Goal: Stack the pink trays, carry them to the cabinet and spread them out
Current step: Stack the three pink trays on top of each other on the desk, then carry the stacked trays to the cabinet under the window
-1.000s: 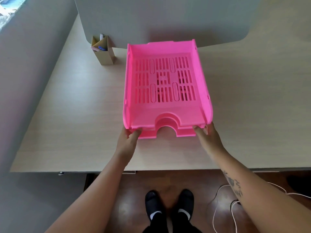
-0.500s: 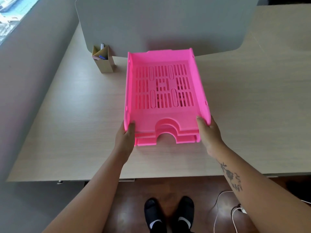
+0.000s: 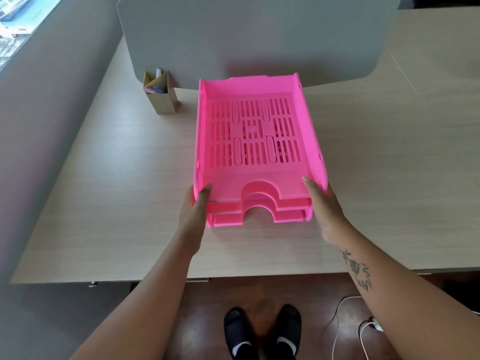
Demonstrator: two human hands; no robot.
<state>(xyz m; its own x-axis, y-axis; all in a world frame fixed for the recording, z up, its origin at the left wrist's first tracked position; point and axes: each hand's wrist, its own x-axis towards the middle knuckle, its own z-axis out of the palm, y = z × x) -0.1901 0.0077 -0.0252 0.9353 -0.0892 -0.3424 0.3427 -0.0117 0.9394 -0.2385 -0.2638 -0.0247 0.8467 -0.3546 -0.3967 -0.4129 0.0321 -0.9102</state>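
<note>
A stack of pink trays (image 3: 255, 136) with slotted bottoms stands in the middle of the wooden desk (image 3: 117, 178), its notched front edges facing me. Three nested layers show at the front. My left hand (image 3: 193, 215) grips the stack's front left corner, thumb over the top tray's rim. My right hand (image 3: 322, 206) grips the front right corner the same way. The cabinet is out of view.
A cardboard pen holder (image 3: 161, 93) with pens stands at the back left, against a grey divider panel (image 3: 254, 35). The desk's front edge is near my body. Below it are my black shoes (image 3: 262, 331) and white cables (image 3: 348, 326) on the floor.
Both hands have slid from under the front edge up onto the stack's front corners, thumbs now over the rim. The view has tilted a little, showing more of the divider.
</note>
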